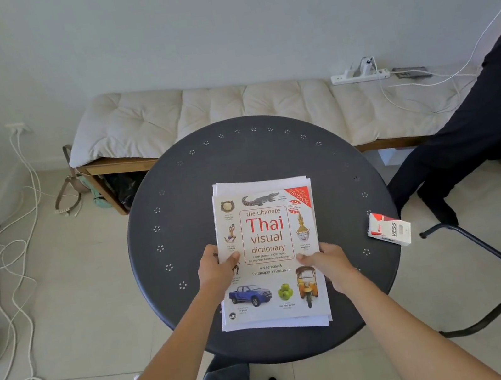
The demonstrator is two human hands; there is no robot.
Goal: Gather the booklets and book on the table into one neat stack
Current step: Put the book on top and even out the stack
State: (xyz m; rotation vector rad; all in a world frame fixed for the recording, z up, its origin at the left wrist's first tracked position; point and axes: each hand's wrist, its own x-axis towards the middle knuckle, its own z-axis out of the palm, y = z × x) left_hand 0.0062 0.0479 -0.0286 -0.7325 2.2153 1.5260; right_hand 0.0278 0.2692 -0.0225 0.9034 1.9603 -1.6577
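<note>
A white book titled "the ultimate Thai visual dictionary" [266, 230] lies face up on a pile of white booklets [285, 325], whose edges stick out at the top and bottom. The pile rests in the middle of a round dark table [174, 176]. My left hand [217, 266] grips the pile's left edge, thumb on the cover. At the right edge, my right hand [325, 258] holds it the same way.
A red and white carton [390, 229] lies at the table's right rim. Behind the table is a cushioned bench [228, 107] with a power strip [359, 73]. A person in dark trousers [472, 136] sits at right. Cables trail over the floor at left.
</note>
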